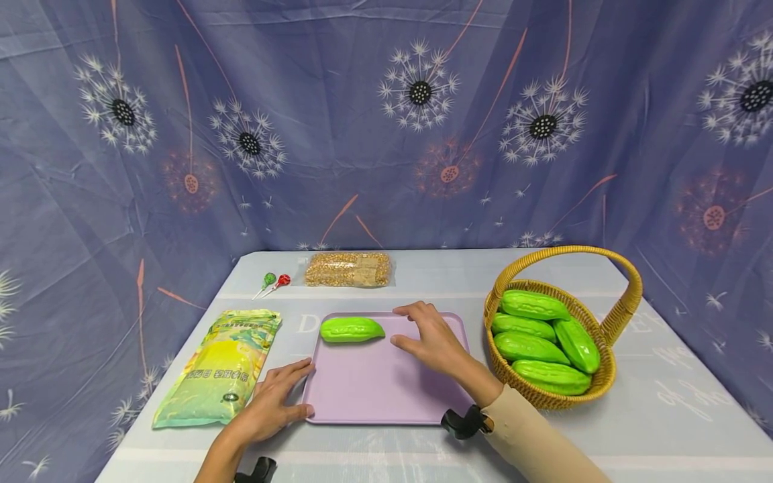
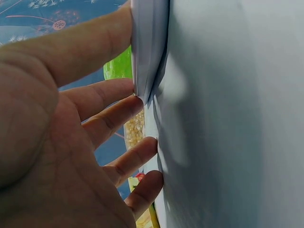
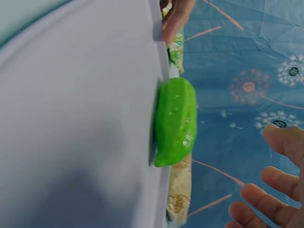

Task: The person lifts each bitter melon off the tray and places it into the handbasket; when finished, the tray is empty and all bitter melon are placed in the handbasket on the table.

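A bright green, ridged toy vegetable, like a bitter melon (image 1: 352,329), lies at the far left of the lilac tray (image 1: 386,389). My left hand (image 1: 274,401) touches the tray's left edge, its fingers fairly straight; in the left wrist view the thumb and fingertips meet the rim (image 2: 148,52). Over the tray's right half hovers my right hand (image 1: 433,339), fingers spread and apart from the green vegetable (image 3: 176,122), holding nothing. To the right stands a wicker basket (image 1: 552,401) with several more green vegetables (image 1: 531,347) in it.
A yellow-green printed bag (image 1: 220,369) lies left of the tray. Behind are a clear pack of corn kernels (image 1: 338,270) and two lollipops, one green (image 1: 269,277), one red (image 1: 284,280). The basket's tall handle (image 1: 568,250) arches upward. A patterned curtain (image 1: 338,134) hangs around the table.
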`<control>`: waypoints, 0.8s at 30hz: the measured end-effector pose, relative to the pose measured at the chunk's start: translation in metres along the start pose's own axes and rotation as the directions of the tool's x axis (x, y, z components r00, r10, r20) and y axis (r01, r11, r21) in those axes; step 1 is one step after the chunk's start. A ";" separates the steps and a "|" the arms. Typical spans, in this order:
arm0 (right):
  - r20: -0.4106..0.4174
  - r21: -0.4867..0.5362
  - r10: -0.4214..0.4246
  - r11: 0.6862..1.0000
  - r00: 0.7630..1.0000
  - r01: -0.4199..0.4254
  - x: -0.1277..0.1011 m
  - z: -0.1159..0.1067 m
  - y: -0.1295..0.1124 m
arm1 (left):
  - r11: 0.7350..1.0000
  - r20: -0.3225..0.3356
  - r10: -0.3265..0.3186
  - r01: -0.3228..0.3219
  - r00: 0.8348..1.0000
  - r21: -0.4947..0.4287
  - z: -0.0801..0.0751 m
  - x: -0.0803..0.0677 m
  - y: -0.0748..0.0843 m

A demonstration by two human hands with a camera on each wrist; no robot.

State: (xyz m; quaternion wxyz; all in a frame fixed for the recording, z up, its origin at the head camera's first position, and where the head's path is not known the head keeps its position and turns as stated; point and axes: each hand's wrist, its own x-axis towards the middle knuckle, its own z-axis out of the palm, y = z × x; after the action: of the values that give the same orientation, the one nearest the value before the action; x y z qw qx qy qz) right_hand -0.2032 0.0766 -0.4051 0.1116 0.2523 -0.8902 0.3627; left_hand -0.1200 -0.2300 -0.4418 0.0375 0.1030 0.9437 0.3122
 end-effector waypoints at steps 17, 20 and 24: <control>0.175 -0.059 0.009 0.998 0.985 0.001 0.027 0.037 0.003 | 1.000 -0.001 -0.005 0.005 1.000 -0.007 0.000 0.000 0.000; 0.196 -0.064 0.012 0.998 0.981 0.001 0.030 0.041 0.004 | 1.000 -0.002 -0.001 0.001 1.000 -0.002 0.000 0.000 -0.001; 0.195 -0.067 0.017 0.998 0.981 -0.004 0.033 0.046 0.005 | 1.000 -0.004 0.006 -0.006 1.000 0.000 0.001 0.000 -0.001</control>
State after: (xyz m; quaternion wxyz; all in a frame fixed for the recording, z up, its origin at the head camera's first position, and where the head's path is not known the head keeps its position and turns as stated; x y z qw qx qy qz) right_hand -0.2344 0.0356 -0.4282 0.0298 0.2782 -0.9096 0.3072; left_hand -0.1201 -0.2302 -0.4430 0.0349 0.1052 0.9434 0.3126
